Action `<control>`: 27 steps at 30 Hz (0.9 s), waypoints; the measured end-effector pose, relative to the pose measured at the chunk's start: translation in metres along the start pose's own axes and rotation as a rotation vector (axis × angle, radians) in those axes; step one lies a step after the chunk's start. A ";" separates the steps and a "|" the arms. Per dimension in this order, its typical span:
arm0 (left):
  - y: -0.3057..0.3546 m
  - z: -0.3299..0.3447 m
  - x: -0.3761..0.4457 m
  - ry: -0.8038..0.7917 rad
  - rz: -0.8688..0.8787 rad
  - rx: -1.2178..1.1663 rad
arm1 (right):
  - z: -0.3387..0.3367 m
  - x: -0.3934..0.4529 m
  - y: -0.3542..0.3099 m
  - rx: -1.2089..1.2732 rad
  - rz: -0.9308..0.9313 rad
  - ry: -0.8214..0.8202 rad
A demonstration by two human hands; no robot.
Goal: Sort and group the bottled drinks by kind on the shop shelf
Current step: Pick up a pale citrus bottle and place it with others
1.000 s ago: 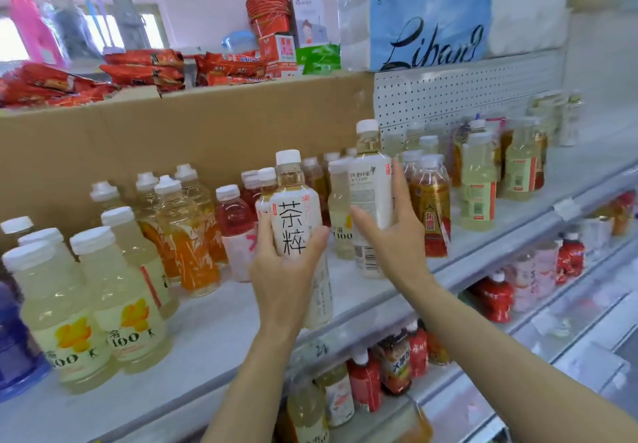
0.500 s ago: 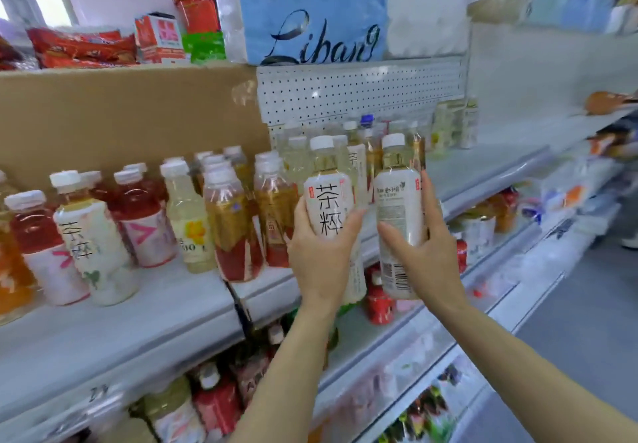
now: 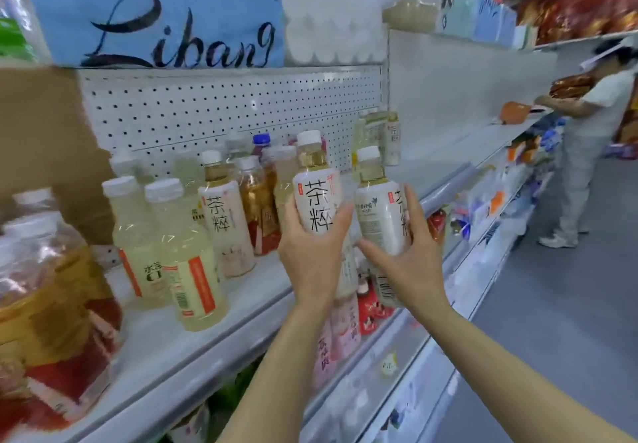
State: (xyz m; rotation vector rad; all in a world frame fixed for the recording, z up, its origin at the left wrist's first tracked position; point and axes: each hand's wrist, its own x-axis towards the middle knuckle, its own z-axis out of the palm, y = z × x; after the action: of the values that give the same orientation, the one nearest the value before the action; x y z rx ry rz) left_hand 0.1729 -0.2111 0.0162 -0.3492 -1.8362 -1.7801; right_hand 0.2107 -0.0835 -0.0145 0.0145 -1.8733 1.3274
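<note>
A long grey metal shelf (image 3: 241, 299) runs from the lower left of the frame up toward the right, backed by a white pegboard panel (image 3: 221, 111) and, at the far left, a sheet of brown cardboard (image 3: 38, 139). Above the pegboard sit a blue pack (image 3: 165, 11) lettered "Libang" and white wrapped rolls (image 3: 331, 32).

At the centre of the frame the left hand (image 3: 310, 253) is wrapped around a white-labelled tea bottle (image 3: 316, 197), thumb on the right side of its label, holding it upright in front of the shelf edge. Just to its right the right hand (image 3: 404, 263) grips a second tea bottle (image 3: 379, 208) of the same kind, fingers curled round its back. The two bottles stand close side by side, off the shelf.

On the shelf, a third bottle of that tea (image 3: 224, 221) stands upright left of centre. Two pale cloudy drinks (image 3: 172, 256) stand nearer the front edge, and amber and red bottles (image 3: 259, 208) crowd behind. A large blurred amber bottle (image 3: 45, 304) fills the lower left. A small group of pale bottles (image 3: 383, 139) stands apart farther right, beside a bare stretch of shelf.

Lower shelves (image 3: 397, 356) carry red and pink bottles. At the right, a grey floor (image 3: 569, 304) forms the aisle, where another person (image 3: 587, 152) in light clothes stands at the shelving.
</note>
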 end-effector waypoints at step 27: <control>-0.090 0.327 0.145 0.255 -0.021 0.156 | -0.076 0.316 0.232 0.127 -0.065 -0.177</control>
State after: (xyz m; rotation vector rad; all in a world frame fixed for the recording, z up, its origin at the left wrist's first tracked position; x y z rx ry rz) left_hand -0.0614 0.0737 0.0312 -0.0408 -1.7858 -1.5993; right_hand -0.0548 0.2131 0.0076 0.2646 -1.9137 1.4369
